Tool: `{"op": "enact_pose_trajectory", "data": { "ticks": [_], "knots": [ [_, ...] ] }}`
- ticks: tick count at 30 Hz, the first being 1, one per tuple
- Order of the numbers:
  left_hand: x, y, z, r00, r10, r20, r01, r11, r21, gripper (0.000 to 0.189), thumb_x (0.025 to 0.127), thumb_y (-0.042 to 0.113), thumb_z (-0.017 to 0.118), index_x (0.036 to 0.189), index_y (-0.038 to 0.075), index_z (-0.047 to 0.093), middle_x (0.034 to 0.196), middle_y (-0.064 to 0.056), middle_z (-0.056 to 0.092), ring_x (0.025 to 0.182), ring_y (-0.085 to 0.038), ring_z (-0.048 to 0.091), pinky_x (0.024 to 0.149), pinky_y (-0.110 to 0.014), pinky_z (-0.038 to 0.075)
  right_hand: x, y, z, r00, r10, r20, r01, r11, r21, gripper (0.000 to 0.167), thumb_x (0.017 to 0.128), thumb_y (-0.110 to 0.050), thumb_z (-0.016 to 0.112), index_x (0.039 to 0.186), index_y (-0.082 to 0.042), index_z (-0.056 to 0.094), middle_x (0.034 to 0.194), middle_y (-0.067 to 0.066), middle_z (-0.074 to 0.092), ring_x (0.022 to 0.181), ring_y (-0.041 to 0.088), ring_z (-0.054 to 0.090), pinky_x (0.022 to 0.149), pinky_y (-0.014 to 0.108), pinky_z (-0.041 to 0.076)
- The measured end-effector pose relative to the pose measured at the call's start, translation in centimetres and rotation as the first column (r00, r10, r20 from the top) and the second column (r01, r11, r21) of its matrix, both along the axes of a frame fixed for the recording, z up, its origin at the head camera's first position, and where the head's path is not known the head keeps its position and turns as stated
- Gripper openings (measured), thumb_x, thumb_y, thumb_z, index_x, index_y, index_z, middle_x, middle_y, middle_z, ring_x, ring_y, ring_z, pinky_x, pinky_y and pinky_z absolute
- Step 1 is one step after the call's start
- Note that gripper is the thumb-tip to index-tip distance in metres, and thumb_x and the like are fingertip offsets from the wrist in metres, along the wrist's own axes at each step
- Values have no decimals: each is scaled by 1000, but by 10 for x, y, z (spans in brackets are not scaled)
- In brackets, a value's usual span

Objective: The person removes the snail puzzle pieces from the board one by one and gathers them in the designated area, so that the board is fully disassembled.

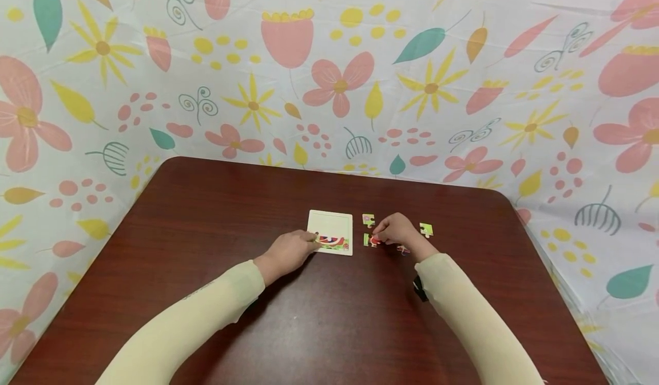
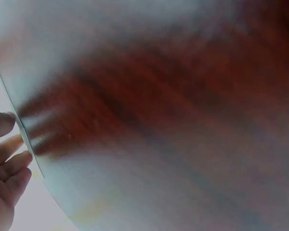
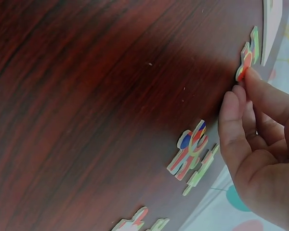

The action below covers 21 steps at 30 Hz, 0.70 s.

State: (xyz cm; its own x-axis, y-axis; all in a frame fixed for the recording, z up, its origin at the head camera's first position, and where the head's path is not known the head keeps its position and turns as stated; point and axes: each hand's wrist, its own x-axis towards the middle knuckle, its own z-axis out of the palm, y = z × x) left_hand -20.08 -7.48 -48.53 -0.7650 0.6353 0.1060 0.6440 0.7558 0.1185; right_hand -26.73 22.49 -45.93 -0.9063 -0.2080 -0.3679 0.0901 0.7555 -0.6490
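Note:
A pale square puzzle board [image 1: 330,223] lies on the table, with red, blue and green picture pieces [image 1: 332,241] along its near side. My left hand [image 1: 292,251] holds the board's lower left edge; the left wrist view shows the thumb and fingertips at its thin rim. To the board's right, my right hand [image 1: 397,229] pinches a red puzzle piece [image 3: 245,61] between thumb and forefinger, close over the table. Green shows right beside this piece, at its far side. A red and blue piece [image 3: 189,150] lies near the right hand, with a green piece [image 3: 201,171] beyond it.
A green piece with a pink spot [image 1: 368,219] lies at the board's upper right. Another green one [image 1: 426,229] lies right of my right hand. The dark wood table [image 1: 216,202] ends at a flower-print cloth [image 1: 329,127]. A black thing [image 1: 420,289] sits under the right cuff.

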Motion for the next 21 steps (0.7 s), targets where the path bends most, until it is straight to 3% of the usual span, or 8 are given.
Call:
{"op": "enact_pose_trajectory", "data": {
  "ticks": [5,9,14,21],
  "knots": [
    [-3,2,0,995,-35,-89,38,999,32,19,101,21,64,111,16,79,121,-8,76,109,-25,72,97,-38,57,2,-6,1,1000,-12,-21,13,998,66,12,92,-7,73,91,2,80,89,14,78,67,12,67,67,28,61],
    [-5,4,2,992,-46,-121,52,998,44,13,99,20,67,102,15,79,113,-7,77,104,-24,72,96,-38,57,4,-7,0,999,-6,-38,9,996,84,13,93,-7,72,95,5,79,92,16,78,67,9,65,67,28,61],
    [-6,6,2,991,-38,-127,43,998,40,10,97,18,69,98,15,79,110,-7,77,105,-24,72,100,-38,55,8,-5,2,999,-42,1,42,999,10,17,95,-5,70,104,8,76,104,20,77,77,12,69,78,34,64],
    [-3,4,0,993,-60,-101,65,997,49,16,98,19,70,109,11,77,118,-8,73,115,-25,69,104,-38,54,14,-9,8,997,-75,8,75,993,-92,30,103,-14,62,120,9,69,122,25,67,104,32,69,93,43,62]
  ]
}}
